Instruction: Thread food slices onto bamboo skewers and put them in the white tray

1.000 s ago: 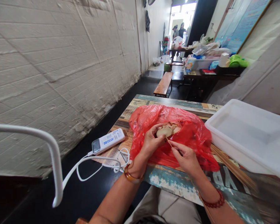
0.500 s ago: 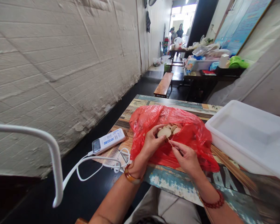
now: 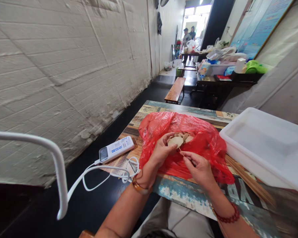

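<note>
A pale round slice of food sits at the open mouth of the red bag, just above a small heap of more slices inside it. The left hand has it – thumb on top, fingers curled under, closed around the near edge. A thin wooden stick pokes up to the slice from below, and its tip touches the slice's lower edge. The right hand pinches that stick between thumb and first fingers, with the other fingers folded in; it rests on the front part of the red bag.

The red bag lies crumpled on a painted table, and both wrists hang over the table edge in front of the bag. The left wrist wears an amber bangle and the right wrist a string of red beads.

To the right of the bag, just beside it, stands a big white tub. A bundle of sticks lies on the table between the bag and the tub, running out toward the near right. To the left of the bag a white power strip lies at the table's corner – its white cable loops down off the edge. Far behind the bag a wooden bench stands on the dark floor
</note>
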A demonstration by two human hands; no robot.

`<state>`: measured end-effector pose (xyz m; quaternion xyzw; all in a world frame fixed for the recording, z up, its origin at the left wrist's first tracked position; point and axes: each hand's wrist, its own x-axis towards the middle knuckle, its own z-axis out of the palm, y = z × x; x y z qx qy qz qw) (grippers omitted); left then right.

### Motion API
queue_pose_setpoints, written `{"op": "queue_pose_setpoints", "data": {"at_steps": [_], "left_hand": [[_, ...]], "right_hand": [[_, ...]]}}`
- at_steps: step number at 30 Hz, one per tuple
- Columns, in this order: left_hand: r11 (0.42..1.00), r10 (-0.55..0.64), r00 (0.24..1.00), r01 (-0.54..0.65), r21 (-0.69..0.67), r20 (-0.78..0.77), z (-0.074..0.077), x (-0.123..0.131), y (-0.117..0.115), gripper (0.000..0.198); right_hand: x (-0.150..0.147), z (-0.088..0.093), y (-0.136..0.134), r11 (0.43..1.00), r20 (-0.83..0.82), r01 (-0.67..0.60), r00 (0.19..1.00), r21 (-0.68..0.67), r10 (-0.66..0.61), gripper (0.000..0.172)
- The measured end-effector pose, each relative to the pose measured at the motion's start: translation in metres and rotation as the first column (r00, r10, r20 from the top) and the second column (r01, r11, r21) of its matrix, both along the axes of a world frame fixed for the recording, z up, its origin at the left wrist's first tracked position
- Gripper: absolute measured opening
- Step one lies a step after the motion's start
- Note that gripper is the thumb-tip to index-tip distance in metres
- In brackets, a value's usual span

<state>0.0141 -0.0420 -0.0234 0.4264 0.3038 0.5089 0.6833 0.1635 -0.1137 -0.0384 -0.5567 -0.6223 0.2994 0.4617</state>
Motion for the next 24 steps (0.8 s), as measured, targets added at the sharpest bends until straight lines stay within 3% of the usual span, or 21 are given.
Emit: {"op": "queue_pose_setpoints", "data": {"at_steps": [4,15,24], "left_hand": [[0.999,0.033,0.998,-0.032,0.03,-0.047,0.0025,-0.0005,-0.0007,0.055],[0.997,-0.04,0.997,0.043,0.057,-0.065,0.0036,-0.0028,-0.0018,0.059],[0.981,-0.054,0.998,0.045,-0.19,-0.043,0.0078,-0.0041,-0.0031,0.034]], "right_hand": [[0.0006,-0.0013,0.0005,1.0,0.008,-0.003,1.0,0.019,0.003,0.025],[0.0002,0.0013,-0.0003,0.999,0.013,-0.011,1.0,0.044,0.01,0.023],[-0.0008,0.0022,-0.001,0.999,-0.009,0.008,1.0,0.038,-0.007,0.025]]}}
